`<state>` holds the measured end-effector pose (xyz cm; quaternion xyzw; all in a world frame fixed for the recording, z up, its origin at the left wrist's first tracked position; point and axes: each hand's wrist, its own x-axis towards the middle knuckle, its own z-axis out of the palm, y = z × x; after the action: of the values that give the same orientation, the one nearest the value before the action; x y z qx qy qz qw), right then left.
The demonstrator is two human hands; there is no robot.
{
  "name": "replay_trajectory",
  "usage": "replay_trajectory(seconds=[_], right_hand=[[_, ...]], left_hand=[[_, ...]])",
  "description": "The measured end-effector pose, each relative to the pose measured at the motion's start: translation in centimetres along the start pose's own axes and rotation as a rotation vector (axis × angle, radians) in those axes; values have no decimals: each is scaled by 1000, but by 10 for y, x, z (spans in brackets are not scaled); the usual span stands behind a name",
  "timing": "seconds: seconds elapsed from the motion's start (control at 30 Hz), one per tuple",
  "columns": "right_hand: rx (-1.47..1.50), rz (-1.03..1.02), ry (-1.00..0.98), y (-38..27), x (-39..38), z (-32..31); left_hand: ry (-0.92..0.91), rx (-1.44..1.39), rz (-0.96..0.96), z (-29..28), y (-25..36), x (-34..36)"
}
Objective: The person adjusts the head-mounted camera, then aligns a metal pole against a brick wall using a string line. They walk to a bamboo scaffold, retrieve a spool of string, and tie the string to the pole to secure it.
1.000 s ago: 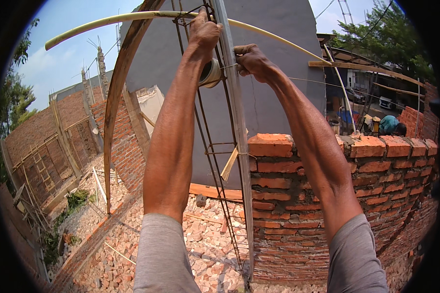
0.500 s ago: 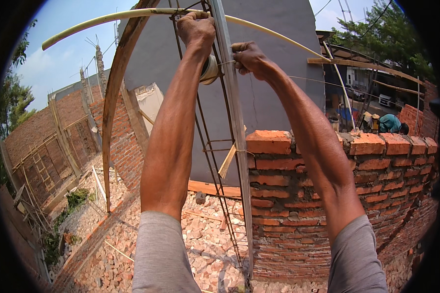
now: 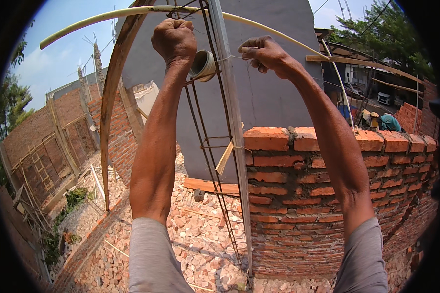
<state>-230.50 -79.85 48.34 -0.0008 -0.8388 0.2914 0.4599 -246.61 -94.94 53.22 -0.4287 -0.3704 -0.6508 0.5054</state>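
Observation:
My left hand (image 3: 175, 41) is a tight fist to the left of the rebar column frame (image 3: 211, 146). A thin dark wire shows beside the fist; its end inside the fingers is hidden. Right of the upright metal bar (image 3: 234, 107), my right hand (image 3: 268, 56) pinches a thin pale tie wire (image 3: 234, 57). That wire runs to the bar and passes around it. A short round pipe piece (image 3: 203, 65), its opening showing, sits between the column's rods, just below my left hand. Lower down, a split wood piece (image 3: 224, 158) is wedged at the bar by another wire tie.
A brick wall (image 3: 288, 180) stands right of the bar. A long pale pole (image 3: 90, 24) crosses above the hands, and a curved wooden plank (image 3: 113, 88) rises at left. Broken brick rubble (image 3: 205, 229) covers the ground. Another person (image 3: 390, 123) is bent down behind the wall.
Both hands have moved apart: the left away from the column to the left and slightly down, the right to the right. The wire now stretches between bar and right hand, and the pipe piece is more exposed.

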Motion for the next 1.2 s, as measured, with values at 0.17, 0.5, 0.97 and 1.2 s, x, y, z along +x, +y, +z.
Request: replay_trajectory(seconds=[0.17, 0.5, 0.97, 1.2], right_hand=[[-214, -78, -11, -12, -6, -4], [-552, -590, 285, -33, 13, 25], [-1174, -437, 281, -43, -1, 6], [182, -9, 373, -61, 54, 62]], left_hand=[[-66, -266, -146, -15, 0, -4], [-366, -384, 122, -34, 20, -7], [-393, -450, 79, -38, 9, -2], [-285, -340, 85, -37, 44, -24]])
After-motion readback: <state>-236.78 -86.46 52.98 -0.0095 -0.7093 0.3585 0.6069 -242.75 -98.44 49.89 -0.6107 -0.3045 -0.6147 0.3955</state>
